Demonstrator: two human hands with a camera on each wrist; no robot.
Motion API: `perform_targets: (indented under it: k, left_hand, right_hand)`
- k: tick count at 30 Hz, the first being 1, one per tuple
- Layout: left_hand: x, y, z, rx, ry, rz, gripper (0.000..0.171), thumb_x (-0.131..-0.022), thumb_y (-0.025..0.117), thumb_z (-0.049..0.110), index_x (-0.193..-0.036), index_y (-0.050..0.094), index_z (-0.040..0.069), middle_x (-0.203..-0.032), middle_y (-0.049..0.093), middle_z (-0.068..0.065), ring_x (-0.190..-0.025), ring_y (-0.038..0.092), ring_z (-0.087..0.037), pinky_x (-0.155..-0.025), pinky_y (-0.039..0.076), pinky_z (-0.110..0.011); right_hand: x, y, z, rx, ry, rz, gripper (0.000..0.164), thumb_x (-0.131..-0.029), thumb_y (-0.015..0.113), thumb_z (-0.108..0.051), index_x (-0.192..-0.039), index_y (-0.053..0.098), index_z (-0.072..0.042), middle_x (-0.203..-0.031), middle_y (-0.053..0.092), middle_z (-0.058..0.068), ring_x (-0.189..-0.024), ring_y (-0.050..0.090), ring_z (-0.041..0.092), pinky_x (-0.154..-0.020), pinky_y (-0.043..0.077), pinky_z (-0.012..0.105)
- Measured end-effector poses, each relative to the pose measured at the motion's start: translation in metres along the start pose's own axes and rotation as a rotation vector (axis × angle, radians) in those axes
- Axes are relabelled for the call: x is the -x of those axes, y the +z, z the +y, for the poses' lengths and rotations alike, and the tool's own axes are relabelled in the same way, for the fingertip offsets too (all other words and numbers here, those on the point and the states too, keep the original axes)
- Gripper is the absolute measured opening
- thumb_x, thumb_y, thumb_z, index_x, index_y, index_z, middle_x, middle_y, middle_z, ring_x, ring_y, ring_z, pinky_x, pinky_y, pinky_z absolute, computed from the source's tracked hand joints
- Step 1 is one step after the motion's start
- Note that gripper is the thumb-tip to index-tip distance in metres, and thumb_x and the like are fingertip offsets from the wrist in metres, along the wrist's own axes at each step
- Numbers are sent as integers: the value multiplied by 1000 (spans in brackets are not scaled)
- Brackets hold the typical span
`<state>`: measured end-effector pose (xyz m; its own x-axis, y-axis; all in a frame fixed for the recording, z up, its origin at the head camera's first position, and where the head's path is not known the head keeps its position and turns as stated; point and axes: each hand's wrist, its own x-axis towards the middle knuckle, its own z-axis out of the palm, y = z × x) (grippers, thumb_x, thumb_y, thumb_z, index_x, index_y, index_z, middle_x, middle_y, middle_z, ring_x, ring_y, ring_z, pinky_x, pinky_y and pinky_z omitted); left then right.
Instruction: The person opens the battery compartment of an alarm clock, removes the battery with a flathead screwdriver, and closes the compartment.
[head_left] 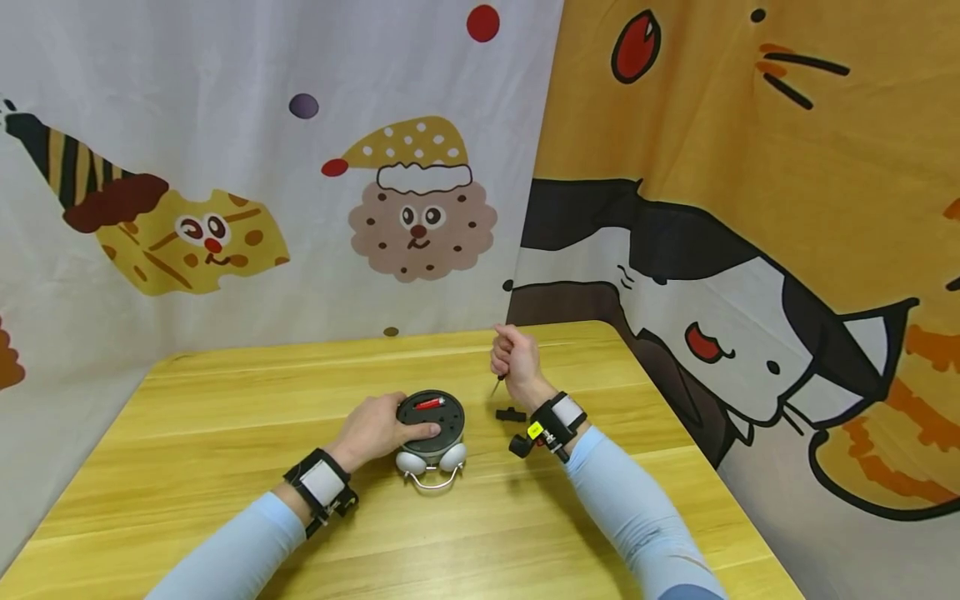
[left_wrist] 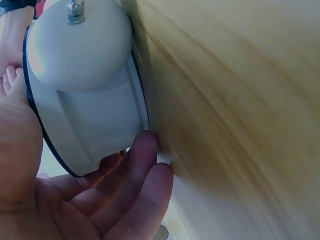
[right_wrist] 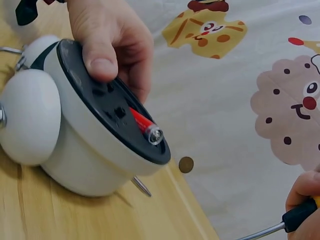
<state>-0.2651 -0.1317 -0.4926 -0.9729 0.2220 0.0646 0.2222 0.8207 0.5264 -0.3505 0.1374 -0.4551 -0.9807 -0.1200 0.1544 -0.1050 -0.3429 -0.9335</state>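
A white twin-bell alarm clock [head_left: 452, 427] lies face down on the table, its black back upward and its bells toward me. My left hand [head_left: 375, 429] grips it from the left, thumb across the back and fingers curled round the side of the case, as the left wrist view shows. A red battery [right_wrist: 142, 121] sits in the uncovered compartment of the back. To the right of the clock, my right hand [head_left: 517, 358] holds a screwdriver [right_wrist: 300, 215] with a black and yellow handle, its shaft pointing down. Near that wrist lies a small black plastic piece [head_left: 511, 414].
The wooden table [head_left: 247, 400] ends at a back edge just beyond my right hand. Behind it hangs a curtain [head_left: 247, 50] with cartoon prints. The clock's silver handle [head_left: 432, 485] and bells [head_left: 411, 463] stick out toward me.
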Motion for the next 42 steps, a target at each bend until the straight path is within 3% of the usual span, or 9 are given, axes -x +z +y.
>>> perform_targets:
  k: [12, 16, 22, 27, 31, 37, 42]
  left_hand:
    - [0, -1, -1, 6, 5, -1, 78, -86, 90, 70, -123, 76, 3, -97, 79, -8, -79, 67, -17, -67, 51, -33]
    - [0, 0, -1, 6, 7, 1, 77, -86, 90, 70, -121, 76, 3, -96, 79, -7, -79, 67, -17, -68, 52, -33]
    - [0, -1, 0, -2, 3, 2, 78, -86, 90, 70, -123, 76, 3, -97, 79, -8, -79, 67, -17, -67, 52, -32]
    - [0, -2, 2, -5, 9, 3, 80, -85, 90, 70, -124, 76, 2, -98, 80, -9, -80, 67, -17, -67, 52, -33]
    - [1, -2, 2, 1, 10, -1, 78, -85, 91, 69, -123, 76, 3, -97, 79, -8, -79, 67, -17, -66, 51, -33]
    - [2, -1, 2, 3, 1, -3, 79, -85, 91, 69, -124, 76, 3, -99, 80, -8, -81, 67, -17, -67, 51, -33]
    - [2, -1, 2, 8, -3, -6, 78, -85, 91, 69, -124, 76, 3, -99, 80, -8, -81, 67, -17, -67, 51, -33]
  right_hand:
    - [-1, -12, -7, 13, 55, 91, 45, -109, 56, -31, -68, 40, -20, -59, 36, -10, -49, 34, 8, -54, 28, 26]
    - [1, -16, -8, 29, 84, 116, 37, -109, 48, -34, -75, 47, -19, -64, 40, -8, -52, 37, 10, -55, 31, 27]
    - [2, -23, -10, 34, 140, 185, 40, -107, 34, -33, -79, 58, -19, -68, 47, -6, -52, 41, 11, -53, 36, 27]
    - [1, -32, -10, 68, 189, 231, 40, -108, 33, -33, -83, 61, -17, -71, 51, -5, -53, 44, 11, -54, 39, 26]
    - [0, -38, -12, 120, 201, 219, 38, -110, 39, -31, -99, 67, -9, -75, 55, -4, -57, 48, 12, -57, 43, 26]
    - [2, -45, -15, 235, 219, 180, 49, -118, 42, -29, -143, 68, 3, -86, 57, -4, -68, 52, 10, -61, 45, 21]
    - [0, -51, -16, 262, 250, 188, 47, -120, 42, -25, -152, 63, 2, -91, 58, -3, -78, 53, 12, -65, 45, 21]
